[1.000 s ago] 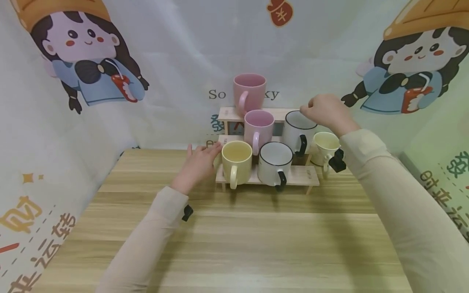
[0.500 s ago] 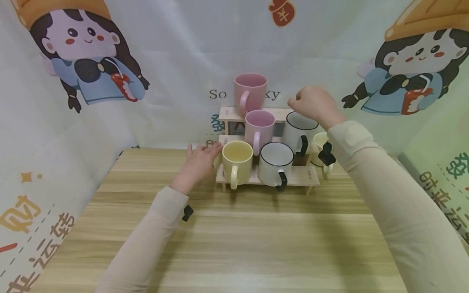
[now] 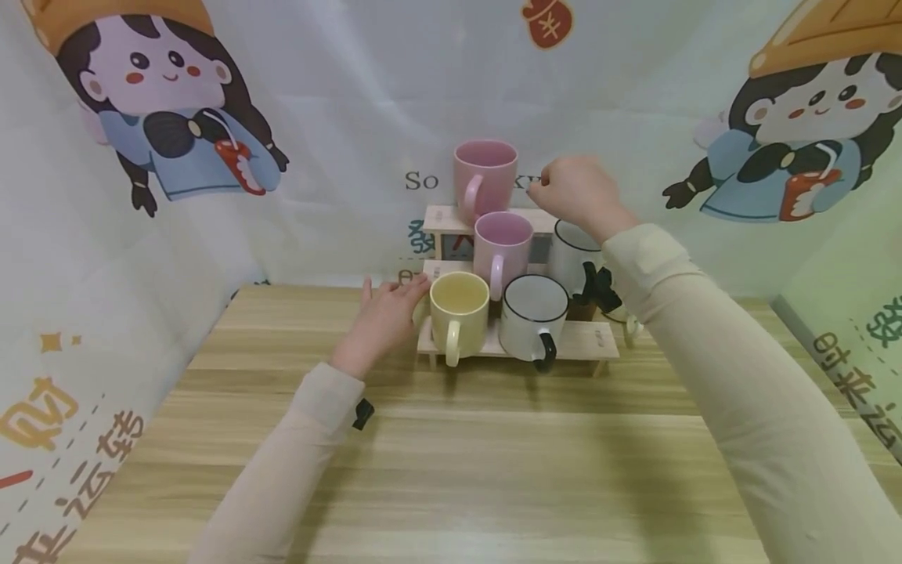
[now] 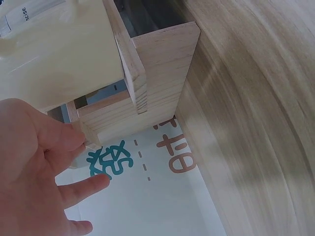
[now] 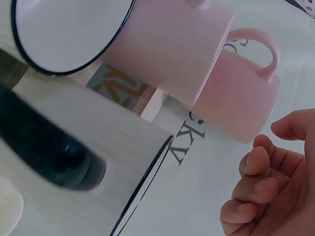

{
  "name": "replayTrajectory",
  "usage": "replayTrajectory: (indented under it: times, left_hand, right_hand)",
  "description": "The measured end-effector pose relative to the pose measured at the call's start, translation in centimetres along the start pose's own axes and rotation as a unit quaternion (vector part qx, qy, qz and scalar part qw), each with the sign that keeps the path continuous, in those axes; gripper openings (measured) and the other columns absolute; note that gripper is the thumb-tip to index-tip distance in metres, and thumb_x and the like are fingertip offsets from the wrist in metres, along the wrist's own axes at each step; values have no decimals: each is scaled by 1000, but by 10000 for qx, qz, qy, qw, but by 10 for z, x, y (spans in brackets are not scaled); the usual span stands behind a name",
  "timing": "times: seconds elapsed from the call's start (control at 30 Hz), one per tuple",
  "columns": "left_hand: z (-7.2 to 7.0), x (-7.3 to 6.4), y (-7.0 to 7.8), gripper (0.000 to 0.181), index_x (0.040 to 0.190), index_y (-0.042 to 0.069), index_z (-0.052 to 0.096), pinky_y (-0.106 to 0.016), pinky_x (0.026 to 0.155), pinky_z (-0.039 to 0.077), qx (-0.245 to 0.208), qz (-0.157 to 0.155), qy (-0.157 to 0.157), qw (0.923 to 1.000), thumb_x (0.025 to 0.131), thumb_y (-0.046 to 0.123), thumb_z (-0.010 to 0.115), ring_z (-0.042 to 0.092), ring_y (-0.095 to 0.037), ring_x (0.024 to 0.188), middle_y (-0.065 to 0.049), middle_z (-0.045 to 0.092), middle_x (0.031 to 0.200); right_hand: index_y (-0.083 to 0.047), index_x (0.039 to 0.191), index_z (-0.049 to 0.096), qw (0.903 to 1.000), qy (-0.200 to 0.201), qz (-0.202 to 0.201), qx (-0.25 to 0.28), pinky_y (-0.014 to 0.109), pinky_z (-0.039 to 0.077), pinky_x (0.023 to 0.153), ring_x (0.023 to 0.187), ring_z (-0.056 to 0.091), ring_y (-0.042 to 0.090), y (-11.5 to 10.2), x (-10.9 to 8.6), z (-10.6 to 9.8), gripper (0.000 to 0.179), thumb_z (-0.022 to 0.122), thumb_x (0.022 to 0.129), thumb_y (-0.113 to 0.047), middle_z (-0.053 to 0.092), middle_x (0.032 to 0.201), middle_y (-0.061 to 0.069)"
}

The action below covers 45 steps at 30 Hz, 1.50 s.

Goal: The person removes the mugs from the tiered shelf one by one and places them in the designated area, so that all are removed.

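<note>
A small wooden tiered rack carries several mugs. On its top tier stands a pink mug. Below it are a lighter pink mug and a white mug with a dark rim. The lowest tier bears a yellow mug and another white, dark-rimmed mug. My left hand pinches the left end of the middle board between thumb and finger, other fingers spread out. Raised over the middle-tier white mug, my right hand is loosely curled and holds nothing, close to the top pink mug.
A pale yellow mug stands on the table right of the rack, mostly hidden by my right wrist. The wood-grain table stretches toward me. A printed cloth hangs close behind the rack.
My right hand has moved left and slightly up, from the middle-tier white mug's rim toward the top pink mug. My left hand has stayed at the rack, and the mugs keep their places.
</note>
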State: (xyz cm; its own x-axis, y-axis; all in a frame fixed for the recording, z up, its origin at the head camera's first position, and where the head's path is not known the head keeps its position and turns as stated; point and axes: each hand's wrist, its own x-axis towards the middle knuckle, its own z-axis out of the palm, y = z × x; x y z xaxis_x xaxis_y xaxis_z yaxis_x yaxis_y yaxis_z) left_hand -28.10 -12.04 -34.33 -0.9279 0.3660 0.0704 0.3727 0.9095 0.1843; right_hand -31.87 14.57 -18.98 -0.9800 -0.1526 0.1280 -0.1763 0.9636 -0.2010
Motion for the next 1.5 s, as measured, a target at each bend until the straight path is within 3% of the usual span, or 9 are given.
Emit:
replayTrajectory:
  times: [0.47,0.73,0.87,1.03,1.1,1.3,1.5]
  left_hand:
    - [-7,2,0,56,148,19,36,-68,113,2,41,59,250,9997,95,19,54,35,-41,136,-1,31,156]
    - [-10,3,-2,59,148,18,36,-68,113,1,11,62,282,9996,93,20,57,34,-40,137,0,29,156]
    - [-9,3,-3,59,148,19,36,-67,113,1,-9,44,229,9997,93,19,57,34,-39,137,1,30,156]
    - [-3,3,-3,57,147,19,37,-67,113,2,-13,56,195,9998,93,18,55,35,-40,137,0,31,155]
    - [-1,3,-3,57,147,19,38,-68,113,2,-31,60,204,9998,93,16,56,35,-40,137,0,32,155]
    - [5,0,-3,57,147,19,38,-68,113,2,-95,69,224,9997,93,16,55,35,-40,136,0,32,155]
    - [8,1,-4,57,146,19,39,-69,112,5,-56,93,301,9995,92,13,56,38,-40,135,0,34,154]
  right_hand:
    - [-10,67,44,9989,156,45,440,26,27,49,59,38,18,-32,18,-6,33,40,93,-28,38,62,2]
    - [-12,71,50,9995,300,-9,39,27,34,52,66,47,19,-53,23,-7,40,38,98,-38,47,69,4]
    - [-13,71,55,9991,373,-26,-181,29,42,61,74,53,21,-66,26,1,45,36,98,-43,55,72,5]
    - [-14,75,65,9992,206,341,-46,33,50,78,87,57,23,-81,26,16,54,31,98,-49,63,83,6]
    - [-14,75,65,9988,136,477,53,32,50,78,86,58,23,-85,27,22,53,32,98,-48,64,84,5]
    - [-14,70,58,9976,107,676,45,28,49,60,76,59,21,-86,32,39,46,37,98,-43,62,78,5]
    - [-13,65,57,9973,503,509,154,30,49,68,74,59,21,-83,35,50,41,40,97,-32,59,66,4]
